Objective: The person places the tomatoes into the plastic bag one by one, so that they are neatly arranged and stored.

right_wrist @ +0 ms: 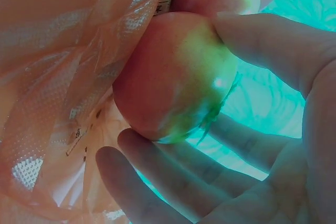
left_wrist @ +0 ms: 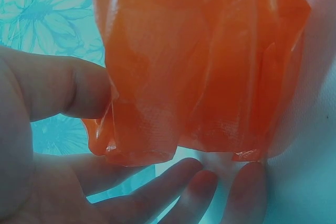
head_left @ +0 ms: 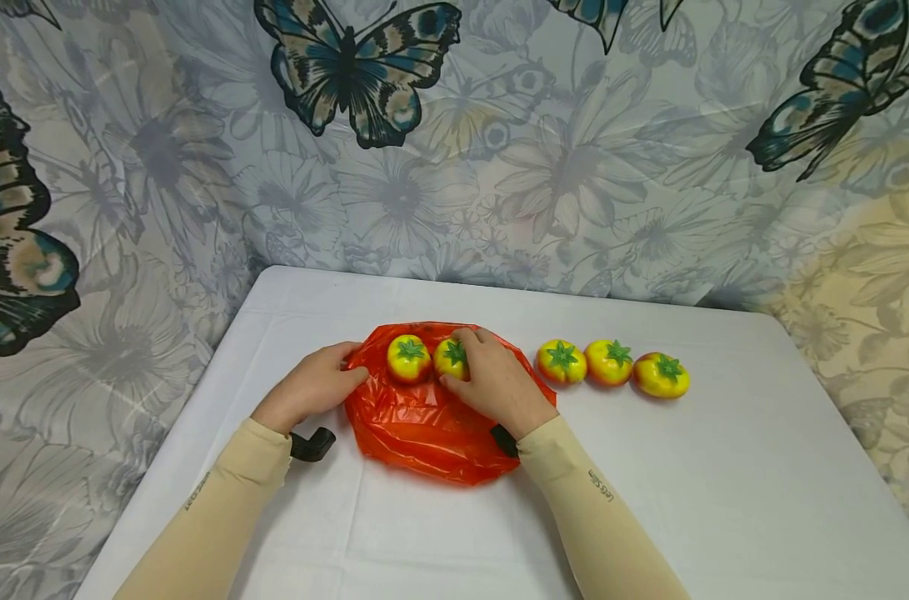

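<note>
A red plastic bag lies spread on the table with two yellow-and-red tomatoes with green star-shaped tops on it. My right hand holds one tomato between thumb and fingers; the right wrist view shows this tomato beside the bag's thin film. Just to its left sits the other tomato. At the bag's left edge, my left hand pinches the plastic. The left wrist view has the bag hanging between the thumb and the fingers, hiding part of them.
To the right of the bag, three more tomatoes stand in a row: one nearest the bag, a middle one and an outer one. A white cloth covers the table. Butterfly-patterned fabric hangs behind it.
</note>
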### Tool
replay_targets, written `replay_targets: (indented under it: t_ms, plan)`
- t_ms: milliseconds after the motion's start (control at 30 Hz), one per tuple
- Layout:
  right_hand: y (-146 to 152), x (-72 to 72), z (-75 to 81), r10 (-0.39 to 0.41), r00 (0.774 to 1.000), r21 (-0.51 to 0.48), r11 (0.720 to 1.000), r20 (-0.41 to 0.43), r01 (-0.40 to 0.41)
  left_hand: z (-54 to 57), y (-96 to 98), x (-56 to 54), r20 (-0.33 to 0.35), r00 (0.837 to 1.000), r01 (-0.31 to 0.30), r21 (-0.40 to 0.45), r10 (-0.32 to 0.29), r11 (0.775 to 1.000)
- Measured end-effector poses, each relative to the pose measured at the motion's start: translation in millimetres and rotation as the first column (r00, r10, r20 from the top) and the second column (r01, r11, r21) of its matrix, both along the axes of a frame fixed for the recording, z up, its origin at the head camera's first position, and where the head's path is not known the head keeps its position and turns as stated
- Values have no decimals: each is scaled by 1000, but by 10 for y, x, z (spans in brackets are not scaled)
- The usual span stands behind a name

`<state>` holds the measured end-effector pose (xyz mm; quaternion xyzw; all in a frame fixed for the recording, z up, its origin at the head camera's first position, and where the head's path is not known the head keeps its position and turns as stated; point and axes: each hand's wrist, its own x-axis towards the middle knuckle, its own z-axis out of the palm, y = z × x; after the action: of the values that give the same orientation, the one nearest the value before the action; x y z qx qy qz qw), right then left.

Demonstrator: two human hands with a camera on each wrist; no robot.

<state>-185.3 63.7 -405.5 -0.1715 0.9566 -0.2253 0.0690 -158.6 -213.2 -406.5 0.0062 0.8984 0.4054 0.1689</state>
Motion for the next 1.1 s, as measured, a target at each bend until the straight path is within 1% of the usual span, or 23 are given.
replay_targets:
  t_ms: [167,333,467,567,633,733,900,1000,1100]
  plan:
    - [100,27,23,-2,1000,14,1000,-21,2,7,79,-16,4,1000,12,-10,-12,1000]
    - [232,79,141,-7,999,18,1000,-32,8,18,122,-24,14,999,31,-18,-30,999]
    - [366,116,284,4,999,-38,999,-47,-6,44,46,-5,10,999,39,-43,-39,998]
    - [526,136,373,16,996,-90,996,-88,-24,76,-46,27,13,1000,29,-64,-29,997]
    - [700,150,407,2,992,-105,994,-124,-15,81,-81,36,15,1000,26,-69,-25,997]
    - [1053,172,416,-53,984,-103,994,-169,36,63,-82,32,19,999,33,-64,-32,997]
    - [1670,202,352,-181,963,-71,983,-200,170,23,-42,30,23,999,44,-68,-43,997]
    - [1975,218,312,-245,949,-65,969,-197,237,14,-18,28,19,999,51,-71,-50,996]
    - [2206,222,270,-298,941,-59,954,-159,293,8,11,22,22,998,53,-68,-52,996]
